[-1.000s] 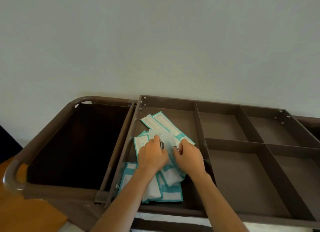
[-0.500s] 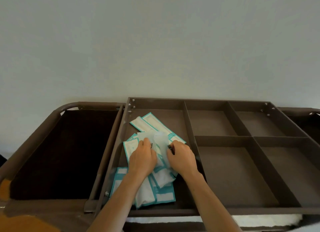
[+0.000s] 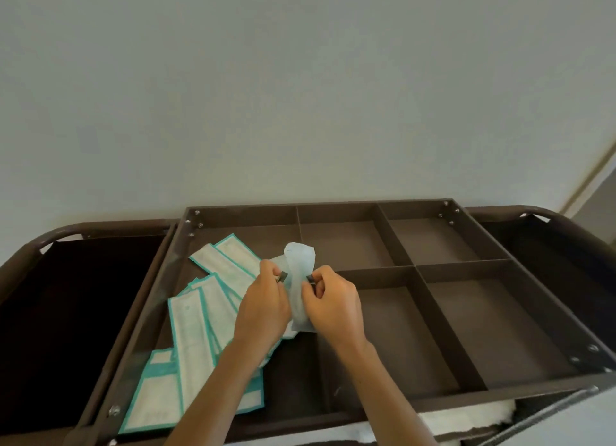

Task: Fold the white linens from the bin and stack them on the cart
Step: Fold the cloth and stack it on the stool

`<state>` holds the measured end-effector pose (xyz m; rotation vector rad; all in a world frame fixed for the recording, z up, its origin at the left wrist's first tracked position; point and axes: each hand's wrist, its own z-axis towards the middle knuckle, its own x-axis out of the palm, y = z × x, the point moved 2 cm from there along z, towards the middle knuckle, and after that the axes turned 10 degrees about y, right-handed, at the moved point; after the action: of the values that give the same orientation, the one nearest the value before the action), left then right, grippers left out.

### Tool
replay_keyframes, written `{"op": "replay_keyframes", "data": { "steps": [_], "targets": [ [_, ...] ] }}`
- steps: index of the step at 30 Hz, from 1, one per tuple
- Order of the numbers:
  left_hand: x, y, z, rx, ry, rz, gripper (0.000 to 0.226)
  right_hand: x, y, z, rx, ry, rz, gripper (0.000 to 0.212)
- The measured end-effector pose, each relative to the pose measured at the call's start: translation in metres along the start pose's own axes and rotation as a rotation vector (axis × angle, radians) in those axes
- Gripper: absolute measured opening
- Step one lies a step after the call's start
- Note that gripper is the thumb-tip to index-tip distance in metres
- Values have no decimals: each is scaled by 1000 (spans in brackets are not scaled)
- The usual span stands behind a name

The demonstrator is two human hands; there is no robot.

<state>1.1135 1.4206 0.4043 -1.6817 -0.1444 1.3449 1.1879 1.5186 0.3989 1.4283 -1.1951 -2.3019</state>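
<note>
Both of my hands hold one small pale packet point(image 3: 300, 262) lifted above the left compartment of the brown cart tray point(image 3: 413, 265). My left hand point(image 3: 263, 309) pinches its left edge and my right hand point(image 3: 333, 304) pinches its right edge, so the packet stands upright and bent between them. Under and left of my hands lie several white packets with teal borders point(image 3: 196, 319), fanned out on the compartment floor. White linen point(image 3: 463, 419) shows on a lower shelf beneath the tray's front edge.
The tray has several bare compartments point(image 3: 493, 319) to the right of my hands. A dark fabric bag point(image 3: 63, 319) hangs on the cart's left side and another point(image 3: 566, 269) on the right. A plain wall stands right behind the cart.
My hands have lifted the pale packet off the pile and hold it upright between them. The view has shifted right and closer, showing the cart's right end.
</note>
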Motion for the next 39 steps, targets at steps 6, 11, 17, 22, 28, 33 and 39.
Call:
{"op": "replay_keyframes", "data": {
  "steps": [6,11,17,22,28,33,39],
  "targets": [
    [50,-52,17,33,54,125,25,-52,-43,10,121,45,-33,17],
    [77,-86,37,34,125,166,22,-84,-75,30,130,96,-87,12],
    [87,-102,58,-27,124,136,28,-98,-97,62,79,151,-121,12],
    [86,-102,96,-92,84,101,30,-93,-100,98,66,176,-116,12],
    [96,-91,145,-91,182,104,41,-80,-112,144,110,209,-189,13],
    [111,-76,174,-105,292,150,45,-64,-125,165,186,246,-250,15],
    [133,-56,190,-134,422,257,40,-43,-141,172,329,413,-350,28]
  ]
}}
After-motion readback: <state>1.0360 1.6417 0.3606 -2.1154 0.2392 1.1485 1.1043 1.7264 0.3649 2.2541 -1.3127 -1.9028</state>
